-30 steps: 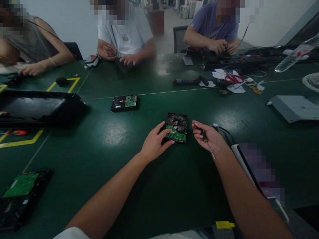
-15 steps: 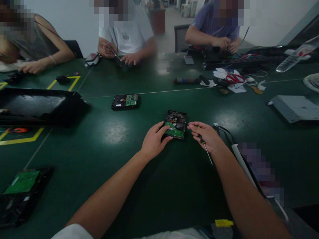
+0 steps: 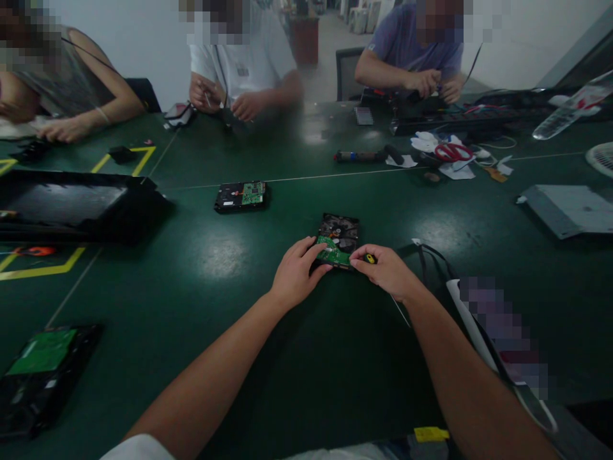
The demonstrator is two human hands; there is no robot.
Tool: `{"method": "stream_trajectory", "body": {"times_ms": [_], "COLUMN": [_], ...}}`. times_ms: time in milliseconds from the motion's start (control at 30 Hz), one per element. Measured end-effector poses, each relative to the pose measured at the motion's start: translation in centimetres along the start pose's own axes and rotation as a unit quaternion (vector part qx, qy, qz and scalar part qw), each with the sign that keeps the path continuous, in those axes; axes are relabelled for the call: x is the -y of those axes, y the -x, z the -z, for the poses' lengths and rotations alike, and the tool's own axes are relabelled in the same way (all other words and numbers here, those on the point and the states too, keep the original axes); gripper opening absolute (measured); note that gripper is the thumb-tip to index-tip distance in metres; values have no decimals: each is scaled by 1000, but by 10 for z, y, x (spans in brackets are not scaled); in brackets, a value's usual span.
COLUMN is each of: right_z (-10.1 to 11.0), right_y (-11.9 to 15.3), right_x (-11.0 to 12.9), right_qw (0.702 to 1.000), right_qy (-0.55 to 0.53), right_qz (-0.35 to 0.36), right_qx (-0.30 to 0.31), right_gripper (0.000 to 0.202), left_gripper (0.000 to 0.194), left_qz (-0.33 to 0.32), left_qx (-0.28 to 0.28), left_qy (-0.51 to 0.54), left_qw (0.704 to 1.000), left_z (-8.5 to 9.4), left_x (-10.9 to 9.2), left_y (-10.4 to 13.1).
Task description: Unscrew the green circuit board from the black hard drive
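Note:
A hard drive lies on the green table with its green circuit board facing up. My left hand grips its left side, thumb along the near edge and fingers over the board. At the board's right corner is my right hand, its thumb and index finger pinched together. A screwdriver is tucked in that palm, its yellow and black handle partly covered and its thin shaft pointing back toward me. Whether the right fingertips also pinch a small part cannot be made out.
Another hard drive lies farther left, and one more is at the near left. A black casing stands at the left, a grey metal box at the right. Red scissors lie at the back. Several people work opposite.
My right hand has moved left and slightly down, from beside the drive to the right corner of its board. The screwdriver moved with it. My left hand stays on the drive.

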State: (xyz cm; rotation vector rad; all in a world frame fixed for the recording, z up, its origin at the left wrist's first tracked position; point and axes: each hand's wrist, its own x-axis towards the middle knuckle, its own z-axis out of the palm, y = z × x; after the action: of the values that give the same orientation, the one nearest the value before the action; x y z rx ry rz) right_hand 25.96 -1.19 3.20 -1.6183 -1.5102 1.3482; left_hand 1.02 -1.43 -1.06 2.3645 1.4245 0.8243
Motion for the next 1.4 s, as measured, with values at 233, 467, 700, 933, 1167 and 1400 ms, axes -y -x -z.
{"method": "stream_trajectory", "body": {"times_ms": [233, 467, 700, 933, 1167, 1400], "right_z": [0, 1, -2, -2, -3, -3], "right_y": [-2, -3, -3, -2, -6, -6], "right_x": [1, -1, -1, -1, -3, -1], "right_qw": [999, 997, 999, 998, 994, 993], "right_qy": [-46, -71, -51, -62, -105, -115], "right_qz": [-9, -32, -16, -9, -29, -37], "right_qx": [-4, -11, -6, -12, -12, -9], "right_gripper": [18, 21, 19, 16, 17, 14], "left_gripper": [47, 45, 45, 44, 45, 45], "left_qz": [-3, -7, -14, -10, -10, -12], "left_qx": [-2, 2, -3, -5, -1, -8], "left_qy": [2, 0, 3, 6, 10, 4], "left_qw": [1000, 1000, 1000, 1000, 1000, 1000], "left_z": [-2, -2, -2, 0, -2, -3], "left_x": [3, 3, 4, 2, 5, 6], "left_y": [0, 0, -1, -1, 0, 0]}}
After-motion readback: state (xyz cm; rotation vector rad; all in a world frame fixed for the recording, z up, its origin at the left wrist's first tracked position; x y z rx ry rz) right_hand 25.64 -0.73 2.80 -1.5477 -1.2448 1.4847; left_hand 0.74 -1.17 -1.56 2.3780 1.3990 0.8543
